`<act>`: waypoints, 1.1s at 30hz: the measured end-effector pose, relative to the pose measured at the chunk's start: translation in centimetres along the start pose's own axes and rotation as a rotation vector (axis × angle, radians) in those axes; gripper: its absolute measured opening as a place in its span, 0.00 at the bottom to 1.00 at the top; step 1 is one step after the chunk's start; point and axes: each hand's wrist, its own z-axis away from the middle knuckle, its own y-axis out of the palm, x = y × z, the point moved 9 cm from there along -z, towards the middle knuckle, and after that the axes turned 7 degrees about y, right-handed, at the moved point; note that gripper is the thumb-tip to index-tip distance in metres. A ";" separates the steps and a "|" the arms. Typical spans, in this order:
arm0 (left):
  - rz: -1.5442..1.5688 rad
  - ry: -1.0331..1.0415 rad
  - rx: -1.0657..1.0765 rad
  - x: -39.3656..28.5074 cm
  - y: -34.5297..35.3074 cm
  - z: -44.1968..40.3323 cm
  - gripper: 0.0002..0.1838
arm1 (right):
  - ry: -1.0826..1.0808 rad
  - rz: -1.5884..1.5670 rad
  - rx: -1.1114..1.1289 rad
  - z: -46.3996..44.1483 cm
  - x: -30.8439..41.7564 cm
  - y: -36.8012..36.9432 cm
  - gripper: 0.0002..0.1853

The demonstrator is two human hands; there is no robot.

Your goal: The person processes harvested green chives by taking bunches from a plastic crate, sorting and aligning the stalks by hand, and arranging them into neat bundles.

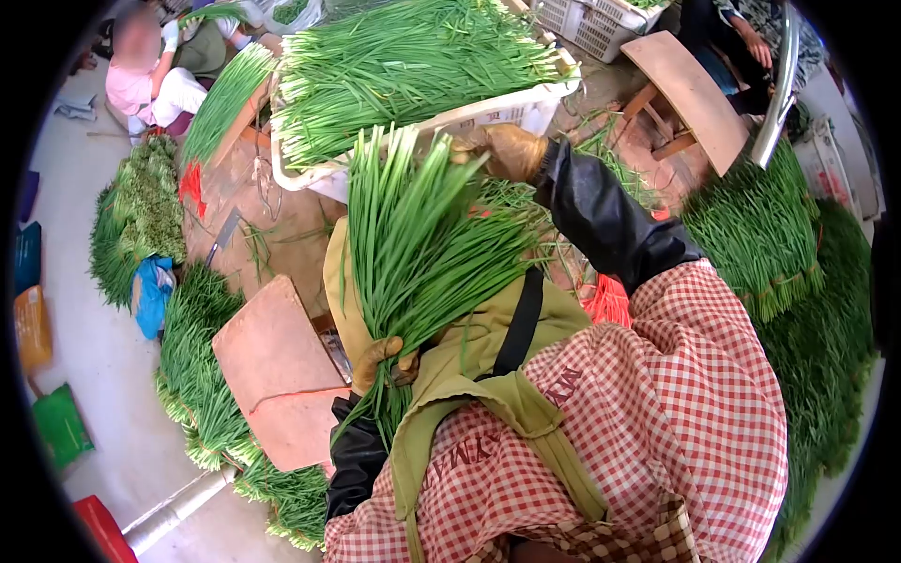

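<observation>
My left hand point(383, 364), in a brown glove, is closed round the lower, leafy part of a bunch of green chives point(404, 253) above my lap. The pale cut ends of the bunch point up toward the white crate point(507, 113). My right hand point(502, 153), also gloved, is at the upper right of the bunch, by the crate's front rim. Its fingers are blurred, and whether they grip any stalks cannot be made out. More chives point(413, 66) lie stacked in the crate.
Wooden stools stand at the left point(277, 366) and upper right point(690, 94). Chive piles point(760, 235) flank me. A knife point(225, 233) and red ties point(607, 300) lie nearby. One person point(150, 84) sits at the upper left, another person's hand point(754, 44) shows upper right.
</observation>
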 end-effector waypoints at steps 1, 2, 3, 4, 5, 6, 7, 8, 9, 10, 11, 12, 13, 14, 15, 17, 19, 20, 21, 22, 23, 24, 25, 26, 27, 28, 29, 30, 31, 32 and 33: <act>-0.079 -0.011 -0.138 -0.1 -0.3 0.1 0.20 | 0.001 0.000 -0.002 1.4 -0.5 -0.3 0.17; -0.078 -0.012 -0.137 0.0 -0.4 0.1 0.20 | -0.085 0.488 -0.165 3.5 -0.4 -1.0 0.15; -0.084 -0.043 -0.155 0.4 -0.6 0.3 0.20 | -0.140 0.929 -0.247 4.6 0.2 -0.8 0.14; -0.091 -0.074 -0.173 0.9 -0.8 0.5 0.19 | -0.191 1.366 -0.363 5.8 0.7 -0.7 0.12; -0.137 -0.087 -0.268 1.1 -1.5 0.8 0.19 | -0.030 1.633 -0.476 6.4 -1.0 -7.7 0.12; -0.136 -0.088 -0.267 1.3 -1.7 0.9 0.19 | 0.161 1.907 -0.548 7.1 -2.8 -14.6 0.13; -0.149 -0.105 -0.216 1.3 -1.9 0.9 0.19 | 0.178 1.909 -0.584 8.2 -2.4 -14.4 0.19; -0.162 -0.121 -0.165 1.4 -1.8 0.9 0.19 | 0.179 1.909 -0.588 8.9 -1.4 -13.7 0.19; -0.162 -0.122 -0.166 1.3 -1.8 1.1 0.19 | 0.360 1.892 -0.669 10.0 -0.5 -14.2 0.23; -0.156 -0.114 -0.163 1.0 -1.6 1.3 0.19 | 0.542 1.865 -0.748 11.3 0.7 -14.2 0.27; -0.151 -0.105 -0.160 0.6 -1.6 1.5 0.19 | 0.302 1.610 -0.743 10.3 3.8 -10.2 0.30; -0.151 -0.106 -0.162 0.5 -1.7 1.7 0.19 | 0.077 1.346 -0.726 8.6 6.7 -6.2 0.33; -0.172 -0.095 -0.206 0.4 -2.3 1.9 0.20 | 0.031 1.315 -0.642 6.9 7.2 -4.2 0.35; -0.183 -0.089 -0.228 0.3 -2.4 1.9 0.20 | -0.014 1.283 -0.560 5.5 7.7 -2.4 0.37; -0.194 -0.084 -0.251 0.2 -2.6 1.9 0.20 | 0.044 1.081 -0.427 4.3 7.4 0.5 0.39; -0.284 -0.099 -0.225 0.6 -2.2 1.0 0.21 | 0.060 1.016 -0.232 2.5 6.1 5.2 0.44; -0.388 -0.166 -0.175 0.8 -2.1 0.2 0.21 | 0.019 1.210 -0.105 1.0 4.8 6.6 0.46; -0.460 -0.229 -0.132 0.8 -1.9 -0.3 0.21 | 0.054 1.111 -0.060 1.2 4.4 6.1 0.43; -0.389 -0.214 -0.138 1.6 -1.3 -0.5 0.20 | 0.040 1.077 -0.124 2.1 4.9 4.9 0.38; -0.385 -0.211 -0.138 1.9 -0.5 -0.9 0.20 | 0.026 1.043 -0.187 3.0 5.4 3.8 0.34; -0.359 -0.199 -0.142 2.1 -0.1 -1.0 0.20 | 0.043 0.792 -0.316 2.4 4.6 -0.5 0.26; -0.333 -0.186 -0.147 2.1 0.1 -1.0 0.20 | -0.061 1.011 -0.367 1.0 4.5 -5.9 0.20; -0.329 -0.183 -0.146 2.2 0.0 -0.8 0.20 | -0.380 1.816 -0.478 1.7 5.1 -7.7 0.15; -0.310 -0.166 -0.173 2.1 -0.4 -0.4 0.20 | -0.021 1.529 -0.749 4.2 5.7 -10.3 0.14; -0.291 -0.150 -0.200 1.9 -0.8 0.0 0.20 | -0.449 1.974 -0.641 3.8 4.3 -13.3 0.19; -0.287 -0.147 -0.199 1.8 -0.9 0.3 0.20 | -0.136 1.573 -0.682 4.7 4.8 -13.7 0.23; -0.309 -0.142 -0.212 1.5 -1.1 0.7 0.20 | 0.104 1.168 -0.805 6.7 4.9 -13.5 0.26; -0.331 -0.138 -0.224 1.3 -1.3 0.9 0.20 | 0.236 0.903 -0.857 7.2 4.0 -13.2 0.28; -0.274 -0.120 -0.223 1.2 -1.7 1.1 0.21 | 0.060 0.770 -0.714 5.8 4.2 -10.8 0.29; -0.276 -0.121 -0.223 1.0 -1.8 1.1 0.21 | -0.112 0.634 -0.568 4.7 4.6 -8.1 0.31; -0.264 -0.099 -0.198 0.8 -1.6 0.9 0.21 | -0.109 0.747 -0.505 4.7 5.3 -3.1 0.28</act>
